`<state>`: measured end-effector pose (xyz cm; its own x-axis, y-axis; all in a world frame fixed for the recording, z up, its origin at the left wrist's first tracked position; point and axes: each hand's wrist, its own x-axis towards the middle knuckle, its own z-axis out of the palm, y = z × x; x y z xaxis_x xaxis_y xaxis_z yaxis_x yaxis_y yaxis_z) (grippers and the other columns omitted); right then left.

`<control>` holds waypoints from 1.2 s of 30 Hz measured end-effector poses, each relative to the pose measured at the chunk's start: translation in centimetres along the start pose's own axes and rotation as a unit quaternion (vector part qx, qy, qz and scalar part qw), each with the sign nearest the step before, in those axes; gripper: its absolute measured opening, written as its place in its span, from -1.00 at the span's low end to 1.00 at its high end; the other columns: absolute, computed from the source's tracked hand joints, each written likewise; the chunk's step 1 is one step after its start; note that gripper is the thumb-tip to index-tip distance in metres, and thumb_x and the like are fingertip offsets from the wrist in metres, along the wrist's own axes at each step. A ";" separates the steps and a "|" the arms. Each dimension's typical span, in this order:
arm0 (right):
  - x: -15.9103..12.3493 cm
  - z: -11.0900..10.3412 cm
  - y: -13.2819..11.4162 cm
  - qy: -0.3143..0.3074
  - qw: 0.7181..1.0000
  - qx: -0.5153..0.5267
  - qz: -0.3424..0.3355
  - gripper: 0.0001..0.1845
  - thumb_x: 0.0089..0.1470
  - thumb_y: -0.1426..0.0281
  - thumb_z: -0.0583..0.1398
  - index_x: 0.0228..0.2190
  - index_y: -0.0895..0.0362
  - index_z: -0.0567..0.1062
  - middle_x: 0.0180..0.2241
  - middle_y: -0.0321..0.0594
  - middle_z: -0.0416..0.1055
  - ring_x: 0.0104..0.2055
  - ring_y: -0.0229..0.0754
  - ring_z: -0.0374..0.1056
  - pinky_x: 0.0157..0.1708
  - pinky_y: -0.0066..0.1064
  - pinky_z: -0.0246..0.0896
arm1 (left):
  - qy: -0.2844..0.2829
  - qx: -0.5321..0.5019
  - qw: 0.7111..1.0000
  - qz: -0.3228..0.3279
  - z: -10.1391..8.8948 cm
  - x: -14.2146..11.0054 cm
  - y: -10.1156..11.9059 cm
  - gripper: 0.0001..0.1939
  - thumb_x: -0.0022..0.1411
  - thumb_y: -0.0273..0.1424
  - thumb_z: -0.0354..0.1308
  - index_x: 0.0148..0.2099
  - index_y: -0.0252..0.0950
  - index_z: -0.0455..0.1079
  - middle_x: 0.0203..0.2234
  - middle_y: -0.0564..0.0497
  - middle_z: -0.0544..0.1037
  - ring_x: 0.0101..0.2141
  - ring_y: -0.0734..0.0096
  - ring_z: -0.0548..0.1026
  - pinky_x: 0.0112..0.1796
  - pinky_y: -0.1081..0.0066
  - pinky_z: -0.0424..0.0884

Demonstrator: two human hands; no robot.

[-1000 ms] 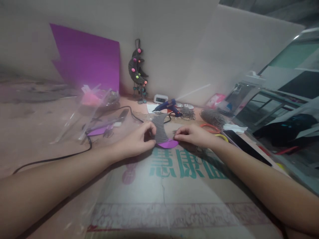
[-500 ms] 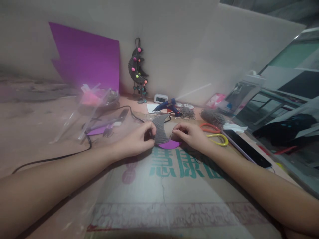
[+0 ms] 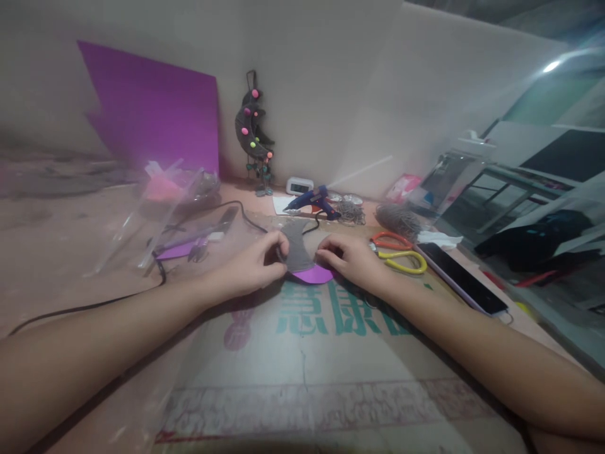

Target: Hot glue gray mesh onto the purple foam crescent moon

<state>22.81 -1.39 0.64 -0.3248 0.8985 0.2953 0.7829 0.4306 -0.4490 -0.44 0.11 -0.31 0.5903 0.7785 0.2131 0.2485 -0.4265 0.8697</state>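
A crescent (image 3: 297, 246), wrapped for most of its length in grey yarn, lies over the printed cardboard. Its near tip is bare purple card (image 3: 314, 275). My left hand (image 3: 259, 263) grips the crescent's left edge between curled fingers and thumb. At the opposite side, my right hand (image 3: 350, 257) is closed in a pinch beside the purple tip, on the strand of grey yarn, which its fingers mostly hide. Orange-and-yellow-handled scissors (image 3: 407, 261) rest just beyond my right hand.
Behind the crescent lie a blue glue gun (image 3: 314, 202), a small clock (image 3: 299, 186) and a ball of grey yarn (image 3: 397, 219). A phone (image 3: 460, 277) lies at right. A decorated moon hanging (image 3: 250, 129) and purple sheets (image 3: 155, 113) stand against the wall. Clear glue sticks (image 3: 158, 236) lie left.
My right hand has drawn in slightly against the crescent's right edge, and the yarn strand seen at its fingertips is now hidden. The whole view has shifted a little. My left hand keeps its grip.
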 end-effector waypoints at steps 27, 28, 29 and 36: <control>-0.5 0.6 -0.8 -0.014 0.964 0.254 0.081 -0.66 0.16 0.12 0.06 -0.48 0.10 0.26 -0.67 -0.44 0.21 -0.63 -0.34 0.12 -0.59 -0.50 0.02 | 0.090 0.086 0.991 0.045 0.3 -0.4 0.5 -0.64 0.16 -0.43 0.09 0.02 -0.26 0.19 -0.12 -0.04 0.39 -0.19 0.36 0.43 -0.11 0.29 0.35; -0.5 0.6 -0.7 -0.011 0.964 0.255 0.080 -0.66 0.16 0.12 0.06 -0.48 0.10 0.26 -0.67 -0.43 0.21 -0.63 -0.35 0.12 -0.59 -0.50 0.02 | 0.095 0.096 0.990 0.047 0.3 -0.4 0.5 -0.65 0.16 -0.41 0.10 0.02 -0.26 0.20 -0.11 -0.04 0.39 -0.20 0.36 0.44 -0.11 0.29 0.36; -0.5 0.6 -0.7 -0.011 0.964 0.253 0.080 -0.66 0.16 0.12 0.07 -0.48 0.11 0.26 -0.66 -0.43 0.22 -0.63 -0.35 0.12 -0.60 -0.51 0.01 | 0.099 0.104 0.988 0.049 0.3 -0.3 0.6 -0.65 0.17 -0.40 0.11 0.02 -0.26 0.21 -0.11 -0.04 0.40 -0.20 0.37 0.44 -0.11 0.29 0.36; -0.5 0.6 -1.0 -0.014 0.964 0.252 0.086 -0.68 0.15 0.14 0.07 -0.48 0.10 0.26 -0.66 -0.42 0.23 -0.65 -0.35 0.10 -0.62 -0.50 -0.01 | 0.114 0.127 0.984 0.049 0.3 -0.3 0.6 -0.66 0.17 -0.38 0.13 0.00 -0.26 0.25 -0.10 -0.03 0.41 -0.21 0.38 0.46 -0.13 0.31 0.39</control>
<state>21.82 -2.24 0.42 -0.2342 0.9589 0.1603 0.4718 0.2563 -0.8436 -0.20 -0.55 0.04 0.4406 0.7988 0.4095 0.3995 -0.5830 0.7074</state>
